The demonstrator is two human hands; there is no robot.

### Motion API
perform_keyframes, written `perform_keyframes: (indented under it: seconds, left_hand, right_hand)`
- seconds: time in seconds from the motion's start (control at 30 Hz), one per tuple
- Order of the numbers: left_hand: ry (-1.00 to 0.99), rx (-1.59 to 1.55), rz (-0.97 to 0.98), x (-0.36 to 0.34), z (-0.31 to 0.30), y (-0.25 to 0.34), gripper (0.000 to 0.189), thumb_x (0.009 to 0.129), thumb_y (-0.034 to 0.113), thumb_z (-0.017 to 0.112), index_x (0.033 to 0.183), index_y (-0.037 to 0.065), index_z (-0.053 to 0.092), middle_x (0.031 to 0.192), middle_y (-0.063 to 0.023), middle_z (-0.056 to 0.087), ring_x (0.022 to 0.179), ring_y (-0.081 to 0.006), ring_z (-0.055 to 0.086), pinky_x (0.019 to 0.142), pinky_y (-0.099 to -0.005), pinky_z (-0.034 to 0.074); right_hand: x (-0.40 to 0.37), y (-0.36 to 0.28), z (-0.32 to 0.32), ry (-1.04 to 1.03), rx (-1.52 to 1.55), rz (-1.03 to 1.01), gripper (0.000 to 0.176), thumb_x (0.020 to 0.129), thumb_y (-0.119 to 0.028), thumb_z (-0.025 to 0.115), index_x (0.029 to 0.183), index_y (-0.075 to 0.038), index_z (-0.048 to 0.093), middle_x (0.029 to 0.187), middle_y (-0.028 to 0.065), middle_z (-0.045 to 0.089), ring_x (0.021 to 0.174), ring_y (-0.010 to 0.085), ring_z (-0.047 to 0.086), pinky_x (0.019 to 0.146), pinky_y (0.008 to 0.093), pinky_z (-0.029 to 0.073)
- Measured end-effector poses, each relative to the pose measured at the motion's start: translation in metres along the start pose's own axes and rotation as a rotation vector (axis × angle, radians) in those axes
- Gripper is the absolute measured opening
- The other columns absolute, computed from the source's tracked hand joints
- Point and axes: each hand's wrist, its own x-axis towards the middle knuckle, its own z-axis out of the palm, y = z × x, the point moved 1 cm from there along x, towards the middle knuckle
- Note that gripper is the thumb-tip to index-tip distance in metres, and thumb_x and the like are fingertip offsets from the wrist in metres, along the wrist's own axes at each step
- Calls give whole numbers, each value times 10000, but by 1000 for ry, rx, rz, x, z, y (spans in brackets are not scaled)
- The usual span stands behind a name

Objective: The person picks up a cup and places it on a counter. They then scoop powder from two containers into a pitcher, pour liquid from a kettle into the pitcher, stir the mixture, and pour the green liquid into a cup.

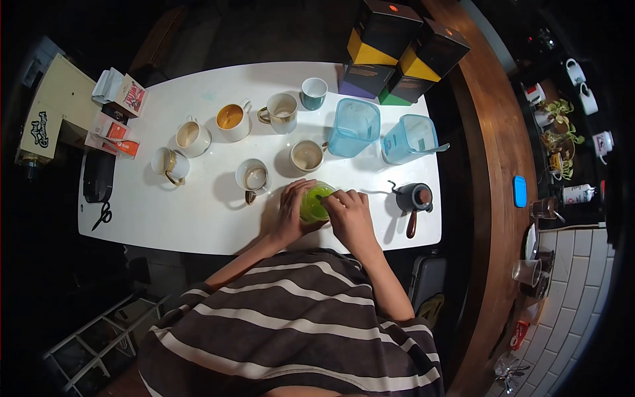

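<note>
A cup with bright green contents stands near the front edge of the white table. My left hand wraps round its left side. Above the cup's right rim, my right hand is closed in a pinch; what it holds is hidden by the fingers. Just beyond the cup are a mug with a brown-stained inside and another mug with a gold handle. Several more mugs, one golden inside, stand farther back and to the left.
Two blue translucent containers stand at the back right, before stacked dark boxes. A dark pot with a wooden handle is on the right. Scissors lie at the far left, near small boxes. A wooden counter runs along the right.
</note>
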Motion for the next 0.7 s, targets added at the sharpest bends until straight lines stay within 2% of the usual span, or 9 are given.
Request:
perform_keyframes:
  seconds: [0.13, 0.23, 0.3, 0.4, 0.5, 0.7]
  left_hand:
    - [19, 27, 16, 1, 0, 4, 898, 697, 328, 884, 1411, 18, 436, 1406, -157, 515, 1327, -363, 460, 1146, -479, 319]
    - [14, 38, 31, 3, -2, 6, 896, 687, 331, 888, 1402, 21, 447, 1399, -147, 524, 1315, -358, 468, 1140, -481, 329]
    - [30, 56, 78, 6, -2, 8, 911, 633, 312, 904, 1376, 16, 468, 1375, -156, 551, 1291, -357, 490, 1128, -486, 343]
    - [26, 68, 93, 6, -2, 8, 914, 632, 320, 904, 1375, 14, 469, 1367, -156, 559, 1283, -355, 497, 1128, -484, 347]
    - [23, 81, 91, 6, -2, 10, 919, 633, 323, 904, 1378, 11, 467, 1376, -157, 555, 1285, -355, 495, 1131, -481, 346]
    - [13, 54, 101, 8, -2, 10, 893, 660, 324, 890, 1379, 11, 463, 1380, -152, 536, 1291, -360, 482, 1122, -496, 355]
  right_hand:
    - [-6, 1, -5, -17, -17, 74, 157, 842, -16, 682, 991, -66, 674, 976, 77, 645, 904, 285, 587, 823, 403, 425]
    - [-12, 2, 0, -63, 92, 83, 155, 847, -23, 686, 996, -66, 675, 958, 82, 634, 900, 287, 586, 822, 409, 424]
    - [-13, 2, 3, -51, 272, 70, 184, 844, -26, 652, 1021, -72, 673, 971, 98, 622, 923, 305, 585, 822, 431, 421]
    - [-11, 6, 6, 51, 209, 63, 175, 842, -14, 650, 1005, -72, 675, 963, 98, 618, 926, 301, 586, 822, 425, 417]
    - [-11, 4, 1, 48, 78, 98, 178, 840, -9, 646, 1002, -75, 680, 964, 97, 616, 931, 301, 586, 830, 427, 414]
    - [-18, 1, 2, -37, 198, 52, 157, 849, -30, 652, 997, -78, 675, 957, 94, 611, 921, 298, 582, 831, 424, 414]
